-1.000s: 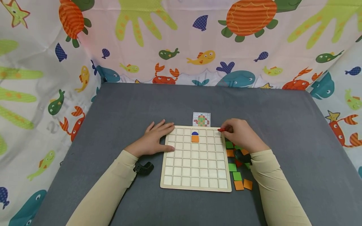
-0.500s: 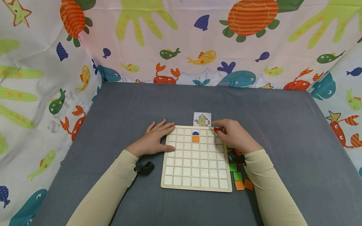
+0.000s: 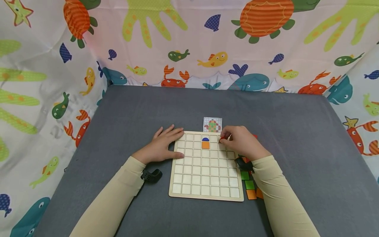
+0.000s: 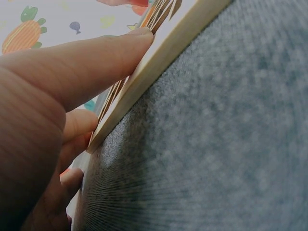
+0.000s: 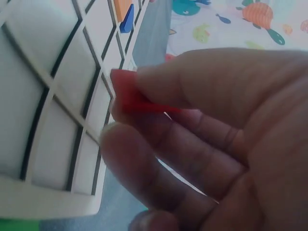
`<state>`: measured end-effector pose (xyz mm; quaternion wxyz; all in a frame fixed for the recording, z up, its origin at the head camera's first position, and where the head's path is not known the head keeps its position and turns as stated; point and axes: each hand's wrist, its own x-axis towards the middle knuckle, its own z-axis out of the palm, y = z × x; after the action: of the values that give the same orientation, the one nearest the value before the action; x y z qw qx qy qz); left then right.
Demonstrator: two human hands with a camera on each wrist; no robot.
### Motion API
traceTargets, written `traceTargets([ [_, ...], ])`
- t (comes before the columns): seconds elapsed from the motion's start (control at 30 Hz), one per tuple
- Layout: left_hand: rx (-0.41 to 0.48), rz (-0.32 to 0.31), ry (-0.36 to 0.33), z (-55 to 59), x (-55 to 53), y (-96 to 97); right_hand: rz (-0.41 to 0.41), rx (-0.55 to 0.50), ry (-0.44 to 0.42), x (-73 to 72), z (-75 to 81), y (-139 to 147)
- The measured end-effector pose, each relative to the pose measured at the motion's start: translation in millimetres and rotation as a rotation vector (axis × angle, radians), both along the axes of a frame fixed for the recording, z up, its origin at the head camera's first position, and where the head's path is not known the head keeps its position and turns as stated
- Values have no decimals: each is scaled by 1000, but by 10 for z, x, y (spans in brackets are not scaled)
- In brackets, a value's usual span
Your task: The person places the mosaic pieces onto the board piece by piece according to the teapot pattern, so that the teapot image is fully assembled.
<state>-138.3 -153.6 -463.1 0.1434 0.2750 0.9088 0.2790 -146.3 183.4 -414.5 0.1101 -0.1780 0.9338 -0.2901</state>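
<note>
My right hand (image 3: 242,141) pinches a small red tile (image 5: 130,94) between thumb and fingers, held over the upper right part of a wooden grid board (image 3: 195,180). Part of the tile is hidden by the fingertips. Spread along the board's upper left edge, my left hand (image 3: 161,146) rests with straight fingers; its thumb (image 4: 110,55) lies over the rim in the left wrist view. In the board's top row sits a blue half-round tile (image 3: 205,139), and directly below it an orange square tile (image 3: 205,145).
A small card (image 3: 212,124) with a coloured grid pattern lies just beyond the board. Along the board's right side are loose green tiles (image 3: 250,185) and orange tiles (image 3: 251,194), partly covered by the right wrist. A patterned cloth (image 3: 195,36) hangs behind the grey table (image 3: 154,105).
My right hand has moved left from the board's upper right corner, carrying the red tile further inward over the grid. The left hand has stayed in place on the board.
</note>
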Motion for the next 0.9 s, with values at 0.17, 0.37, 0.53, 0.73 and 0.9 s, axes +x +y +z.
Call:
traceTargets([
  [0.17,-12,2,12,-30,-12,6,21,7,33,-11,8,-57],
  [0.37,-2,1,13,-28,-9,0,0,1,22,22,11,-113],
  [0.53,3,-1,3,-20,-11,-5,-48,-20,-2,57,-6,-128],
  [0.73,-4,-1,0,-15,-12,-5,-94,-9,-43,82,-43,-132],
  [0.9,-22,4,-4,-28,-15,-9,-84,-25,-63,105,-72,-147],
])
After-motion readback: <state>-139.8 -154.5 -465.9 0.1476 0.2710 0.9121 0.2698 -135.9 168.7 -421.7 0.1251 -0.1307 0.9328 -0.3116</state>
